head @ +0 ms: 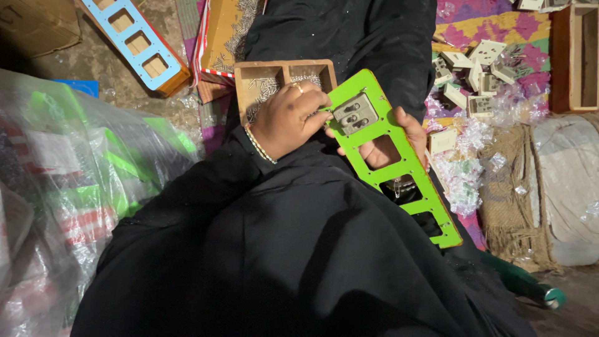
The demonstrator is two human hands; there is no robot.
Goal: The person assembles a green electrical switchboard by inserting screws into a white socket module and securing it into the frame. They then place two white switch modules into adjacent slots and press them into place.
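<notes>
A bright green plate (pixel 409 165) with several rectangular cut-outs lies slanted across my lap, over black cloth. A grey socket module (pixel 354 114) sits in its top cut-out. My left hand (pixel 286 120), with a ring and a bracelet, is curled at the module's left edge, its fingertips pinching it against the plate. My right hand (pixel 390 145) is under the plate and holds it, with the palm showing through the second cut-out and the fingers wrapping the right rim.
Just beyond my left hand stands a wooden tray (pixel 257 80) of small metal pins. A blue cut-out plate (pixel 134 37) lies at the back left, with clear plastic bags (pixel 75 175) at the left. At the right are white socket modules (pixel 474 68), a wooden box (pixel 577 59), a burlap sack (pixel 518 187) and a green handle (pixel 530 288).
</notes>
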